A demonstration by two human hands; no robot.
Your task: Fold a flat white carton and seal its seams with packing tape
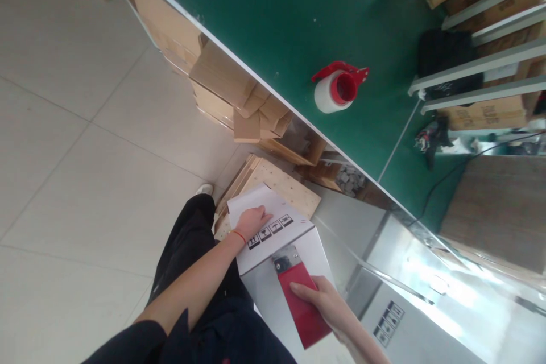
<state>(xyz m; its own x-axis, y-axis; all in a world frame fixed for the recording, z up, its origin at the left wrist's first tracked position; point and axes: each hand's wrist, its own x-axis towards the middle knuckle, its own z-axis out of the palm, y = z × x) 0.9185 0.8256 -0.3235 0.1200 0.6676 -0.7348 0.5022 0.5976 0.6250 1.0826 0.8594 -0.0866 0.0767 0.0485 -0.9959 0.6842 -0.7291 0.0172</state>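
A white carton with a row of black handling symbols stands in front of my legs. On its top face rests my left hand, fingers curled in and thumb side toward the symbols; nothing shows inside it. My right hand grips a flat red tool with a metal plate screwed to its end. That metal end lies against or just over the carton's edge; I cannot tell whether they touch. Farther off, a red and white tape dispenser sits on the green tabletop.
Wooden boards are stacked just beyond the carton. Opened brown cardboard boxes stand beneath the table edge. Another white carton is at the lower right. Metal rails and brown boxes stand across the table.
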